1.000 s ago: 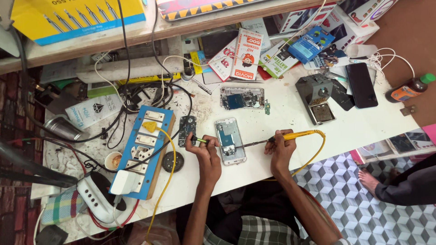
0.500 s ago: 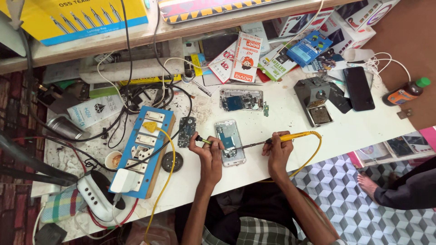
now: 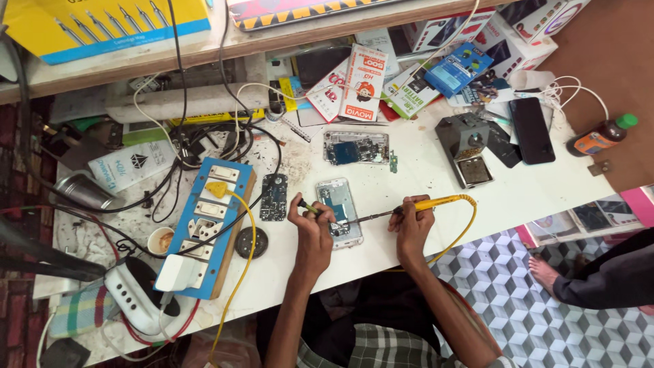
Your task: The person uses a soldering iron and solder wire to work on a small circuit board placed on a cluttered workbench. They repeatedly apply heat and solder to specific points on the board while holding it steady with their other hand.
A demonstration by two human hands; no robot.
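Two bare hands work over an opened silver phone frame with its blue board exposed, lying near the table's front edge. The right hand grips a yellow-handled soldering iron, tip on the frame; the left hand pinches a slim green-handled tool beside it. A lingering or slipping hot tip could scorch the board, and the trailing yellow cable might snag. Farther back on the scuffed white table sit a second stripped phone frame and a blue switch board; cartons crowd the far edge.
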